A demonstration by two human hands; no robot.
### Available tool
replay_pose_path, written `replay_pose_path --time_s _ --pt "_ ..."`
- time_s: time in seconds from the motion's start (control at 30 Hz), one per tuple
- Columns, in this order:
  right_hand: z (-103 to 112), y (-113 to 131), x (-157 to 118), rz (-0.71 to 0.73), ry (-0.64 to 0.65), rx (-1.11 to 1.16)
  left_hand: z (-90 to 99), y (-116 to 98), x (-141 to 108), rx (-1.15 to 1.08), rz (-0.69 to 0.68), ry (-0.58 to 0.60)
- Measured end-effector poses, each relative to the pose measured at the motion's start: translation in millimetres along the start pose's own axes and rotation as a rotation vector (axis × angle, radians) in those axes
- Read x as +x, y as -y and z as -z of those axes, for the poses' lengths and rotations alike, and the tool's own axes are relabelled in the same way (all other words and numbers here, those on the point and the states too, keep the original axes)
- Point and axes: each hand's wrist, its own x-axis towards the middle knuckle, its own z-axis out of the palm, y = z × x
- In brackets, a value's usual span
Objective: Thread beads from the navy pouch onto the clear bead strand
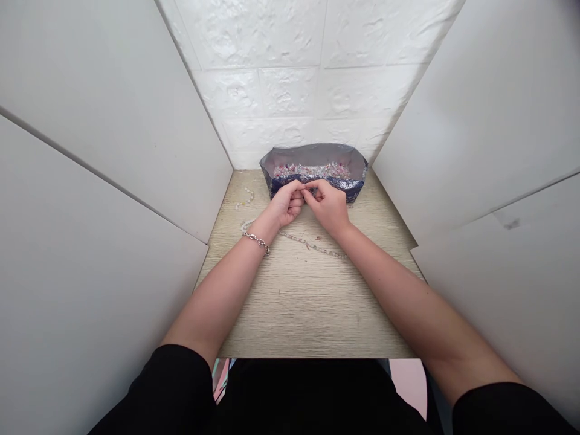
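My left hand and my right hand meet at the fingertips just in front of a low fabric tray. Both pinch a tiny item that is too small to identify. The tray has a dark blue patterned outside and a silver lining, and it holds a mass of small pink and white beads. A long strand of beads curves across the tabletop below my hands. A shorter strand lies to the left. A silver chain bracelet circles my left wrist.
The pale wood-grain tabletop ends in a straight front edge near my body. Smooth white panels stand along the left side, with similar panels on the right. A white brick-textured wall rises behind the tray.
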Motion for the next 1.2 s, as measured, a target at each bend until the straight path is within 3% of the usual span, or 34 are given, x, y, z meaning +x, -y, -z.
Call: replay_pose_path --time_s 0.3,0.57,0.67,0.87,1.2 --pt "-2.4 -1.3 -0.6 -0.025 -0.056 0.094 -1.6 0.1 -1.3 -0.01 -0.019 -0.015" --pt "-3.4 -5.0 1.7 -0.125 0.068 0.14 -2.7 0.5 -2.2 -0.013 -0.025 -0.002" --pt "-4.2 -4.9 1.8 -0.11 0.059 0.106 -2.4 0.1 -1.1 -0.04 -0.02 0.003" --pt "-4.5 -5.8 3.1 -0.126 -0.062 0.178 2.8 -6.5 -5.3 -0.249 0.074 0.085" --pt "-3.3 -6.1 5.5 -0.17 -0.076 0.203 5.7 -6.8 -7.0 -0.428 0.084 0.141"
